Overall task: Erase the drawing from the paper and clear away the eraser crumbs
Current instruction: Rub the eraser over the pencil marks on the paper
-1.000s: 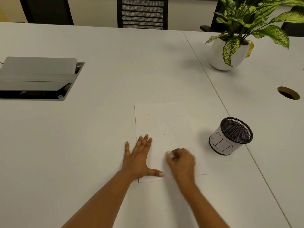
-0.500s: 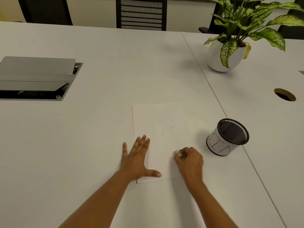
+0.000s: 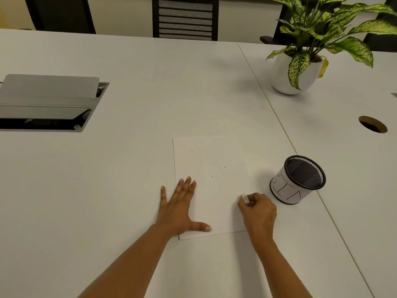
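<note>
A white sheet of paper (image 3: 211, 186) lies flat on the white table, with no clear drawing on it that I can make out. Several small dark eraser crumbs (image 3: 217, 166) are scattered over its upper half. My left hand (image 3: 180, 208) presses flat on the sheet's lower left corner, fingers spread. My right hand (image 3: 257, 211) is at the sheet's right edge, closed on a small white eraser (image 3: 245, 198) that pokes out at the fingertips.
A black mesh pen cup (image 3: 297, 180) with a paper label stands just right of my right hand. A potted plant (image 3: 294, 72) is at the back right, a cable hole (image 3: 372, 124) at the far right, and an open grey cable box (image 3: 47, 102) at the left.
My right hand with the eraser has slid to the right, from the sheet's lower middle to its right edge. My left hand has stayed flat on the paper.
</note>
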Demonstrator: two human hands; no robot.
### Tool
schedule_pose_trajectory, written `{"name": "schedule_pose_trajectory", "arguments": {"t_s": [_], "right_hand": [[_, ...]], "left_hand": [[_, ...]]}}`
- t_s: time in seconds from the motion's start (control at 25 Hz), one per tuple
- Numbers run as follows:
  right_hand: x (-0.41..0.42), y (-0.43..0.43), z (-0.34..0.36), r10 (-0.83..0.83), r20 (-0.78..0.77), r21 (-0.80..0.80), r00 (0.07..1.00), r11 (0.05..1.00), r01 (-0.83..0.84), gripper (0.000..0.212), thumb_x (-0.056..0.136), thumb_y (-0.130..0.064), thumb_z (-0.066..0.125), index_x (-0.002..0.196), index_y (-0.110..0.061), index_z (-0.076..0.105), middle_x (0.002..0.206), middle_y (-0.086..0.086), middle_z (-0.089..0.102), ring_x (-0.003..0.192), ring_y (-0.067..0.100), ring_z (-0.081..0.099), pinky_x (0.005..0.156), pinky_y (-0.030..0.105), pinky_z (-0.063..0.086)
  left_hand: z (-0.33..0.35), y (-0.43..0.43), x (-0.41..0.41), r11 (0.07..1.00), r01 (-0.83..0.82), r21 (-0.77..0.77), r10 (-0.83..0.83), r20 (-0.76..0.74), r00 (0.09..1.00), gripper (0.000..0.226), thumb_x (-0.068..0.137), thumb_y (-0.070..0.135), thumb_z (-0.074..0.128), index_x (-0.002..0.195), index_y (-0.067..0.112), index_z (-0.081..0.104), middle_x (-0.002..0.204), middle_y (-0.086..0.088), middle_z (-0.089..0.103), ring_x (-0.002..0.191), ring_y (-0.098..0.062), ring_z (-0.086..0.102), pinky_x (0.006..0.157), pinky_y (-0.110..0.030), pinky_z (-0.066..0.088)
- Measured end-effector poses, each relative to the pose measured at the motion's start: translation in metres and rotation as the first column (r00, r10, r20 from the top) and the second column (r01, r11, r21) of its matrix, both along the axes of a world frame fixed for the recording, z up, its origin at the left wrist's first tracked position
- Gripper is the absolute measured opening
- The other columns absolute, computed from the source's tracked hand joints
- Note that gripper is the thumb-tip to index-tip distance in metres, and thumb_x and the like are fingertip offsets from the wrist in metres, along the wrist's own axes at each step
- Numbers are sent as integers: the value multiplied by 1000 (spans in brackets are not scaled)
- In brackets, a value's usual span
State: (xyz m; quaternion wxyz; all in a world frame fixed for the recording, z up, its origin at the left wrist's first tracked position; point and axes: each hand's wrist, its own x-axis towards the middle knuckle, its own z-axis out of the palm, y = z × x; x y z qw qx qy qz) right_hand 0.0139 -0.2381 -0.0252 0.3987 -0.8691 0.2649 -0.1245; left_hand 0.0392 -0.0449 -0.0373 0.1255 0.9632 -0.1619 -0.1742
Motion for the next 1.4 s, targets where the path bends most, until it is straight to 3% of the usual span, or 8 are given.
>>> {"name": "schedule_pose_trajectory", "arguments": {"t_s": [0.2, 0.36, 0.52, 0.72, 0.84, 1.04, 1.28, 1.4], "right_hand": [[-27, 58, -10, 359, -23, -32, 933, 933, -359, 12, 80, -17, 64, 73, -7, 63, 70, 0, 50, 60, 10, 47, 53, 13, 31], [-1, 23, -8, 225, -32, -94, 974, 969, -227, 15, 79, -19, 66, 76, -4, 65, 75, 6, 57, 66, 18, 50, 62, 24, 33], [12, 8, -1, 52, 1, -34, 999, 998, -52, 13, 81, -17, 63, 76, -5, 64, 78, 9, 58, 71, 25, 56, 65, 26, 35], [-9, 52, -9, 352, -29, -59, 936, 934, -353, 12, 79, -14, 64, 73, -4, 63, 71, 1, 51, 62, 14, 48, 53, 14, 31], [7, 29, -9, 293, -51, -114, 955, 948, -297, 16, 80, -18, 64, 75, -2, 65, 75, 7, 55, 69, 21, 52, 61, 25, 33], [23, -6, -2, 97, -28, -98, 995, 990, -99, 19, 83, -19, 62, 83, -1, 66, 79, 7, 55, 68, 17, 49, 65, 25, 33], [-21, 65, -7, 421, -48, -21, 906, 906, -422, 19, 79, -17, 62, 64, -6, 58, 68, 2, 50, 60, 15, 47, 52, 14, 29], [-15, 45, -9, 357, -54, -49, 933, 932, -359, 18, 79, -19, 64, 69, -4, 63, 68, 4, 53, 64, 21, 54, 58, 23, 36]], "left_hand": [[1, -1, -1, 999, -15, 37, 15, -9, 1000, 133, 43, 95, 30, 143, 23, -21, 147, 9, -32, 132, -8, -31, 106, -52, -20], [2, -2, 0, 1000, -15, 21, 15, -5, 1000, 145, 22, 99, 6, 143, 24, -21, 141, 12, -36, 127, -5, -36, 104, -51, -22], [6, -2, -2, 999, -38, 34, 39, -26, 999, 131, 46, 91, 38, 143, 24, -20, 146, 10, -31, 127, -4, -33, 104, -51, -22], [2, -3, -1, 999, -24, 22, 24, 9, 1000, 148, 17, 99, -2, 142, 23, -22, 142, 11, -36, 127, -6, -35, 105, -53, -21], [3, -3, -1, 1000, -26, 3, 26, -4, 1000, 149, 16, 99, -1, 142, 23, -22, 140, 11, -36, 127, -6, -35, 104, -51, -21], [3, -3, -1, 1000, -19, 4, 19, 1, 1000, 150, 15, 99, 0, 141, 23, -23, 138, 12, -37, 127, -6, -36, 103, -50, -23], [1, -2, -1, 999, -29, 32, 29, 0, 1000, 132, 42, 94, 27, 141, 23, -24, 148, 9, -32, 131, -6, -32, 108, -54, -18], [1, -1, -1, 1000, -30, 1, 30, 5, 1000, 145, 21, 100, 8, 141, 24, -24, 141, 12, -36, 128, -5, -34, 105, -51, -22]]}}
